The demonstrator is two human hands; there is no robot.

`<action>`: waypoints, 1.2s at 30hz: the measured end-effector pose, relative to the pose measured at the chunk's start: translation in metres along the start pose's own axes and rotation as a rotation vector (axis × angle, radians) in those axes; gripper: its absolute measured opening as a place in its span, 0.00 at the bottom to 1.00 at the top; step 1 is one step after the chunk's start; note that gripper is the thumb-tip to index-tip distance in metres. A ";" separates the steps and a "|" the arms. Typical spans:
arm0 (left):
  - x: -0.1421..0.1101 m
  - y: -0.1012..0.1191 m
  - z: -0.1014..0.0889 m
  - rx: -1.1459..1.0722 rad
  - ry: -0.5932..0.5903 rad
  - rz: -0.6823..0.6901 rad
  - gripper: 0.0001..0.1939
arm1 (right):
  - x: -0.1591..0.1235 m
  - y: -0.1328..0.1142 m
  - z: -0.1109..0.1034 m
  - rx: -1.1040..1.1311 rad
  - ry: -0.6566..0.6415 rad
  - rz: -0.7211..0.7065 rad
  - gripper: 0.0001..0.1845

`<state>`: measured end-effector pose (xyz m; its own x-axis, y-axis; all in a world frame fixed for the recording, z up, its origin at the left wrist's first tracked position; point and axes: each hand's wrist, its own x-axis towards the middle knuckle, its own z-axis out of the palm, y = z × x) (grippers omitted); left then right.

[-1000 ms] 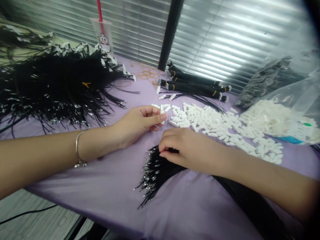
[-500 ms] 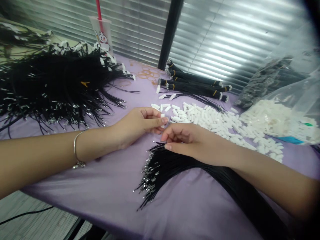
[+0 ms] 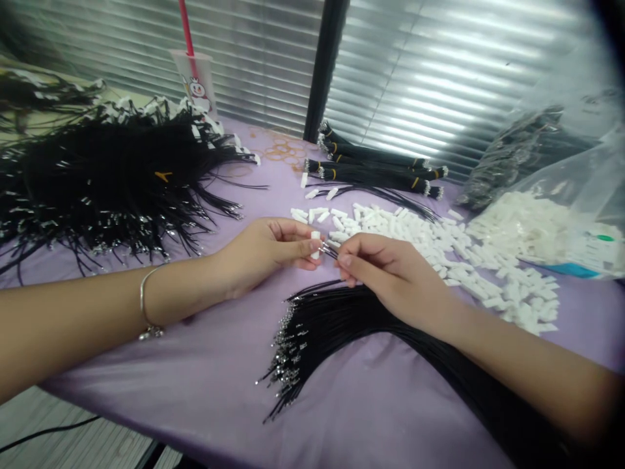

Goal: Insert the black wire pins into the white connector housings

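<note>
Between the thumb and fingers of my left hand is a small white connector housing, held upright. My right hand pinches black wires close to their silvery metal ends, which point left at the housing. The tips are right beside the housing; whether any has entered it I cannot tell. Below my right hand a thick bundle of black wires lies on the purple cloth, its crimped ends fanned out to the left. Just behind both hands spreads a heap of loose white housings.
A big pile of black wires with white housings lies at left. Tied wire bundles and rubber bands lie at the back. A plastic cup with a straw stands behind the pile. Clear bags sit at right.
My right hand has risen off the thick bundle, now pinching black wires beside the housing. My left hand still holds the white housing. The view has shifted slightly.
</note>
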<state>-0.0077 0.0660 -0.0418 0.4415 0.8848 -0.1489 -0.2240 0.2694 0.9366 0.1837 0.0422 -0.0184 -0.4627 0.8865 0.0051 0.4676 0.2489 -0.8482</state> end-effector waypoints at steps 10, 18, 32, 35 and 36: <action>-0.005 0.002 0.001 0.064 0.005 0.087 0.05 | -0.003 0.009 0.002 -0.038 0.153 -0.034 0.06; -0.007 0.002 0.002 0.065 -0.029 0.067 0.04 | -0.007 0.008 0.005 -0.061 0.154 -0.062 0.06; -0.007 0.002 0.001 0.159 -0.022 0.059 0.03 | -0.007 0.009 0.006 -0.033 0.115 -0.065 0.05; -0.006 0.002 0.001 0.169 -0.039 0.039 0.03 | -0.007 0.011 0.007 -0.013 0.108 -0.055 0.05; -0.005 0.002 0.000 0.171 -0.041 0.031 0.03 | -0.007 0.011 0.007 -0.010 0.105 -0.050 0.05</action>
<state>-0.0101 0.0615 -0.0391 0.4726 0.8745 -0.1093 -0.0889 0.1706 0.9813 0.1868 0.0359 -0.0312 -0.4046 0.9086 0.1033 0.4538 0.2975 -0.8400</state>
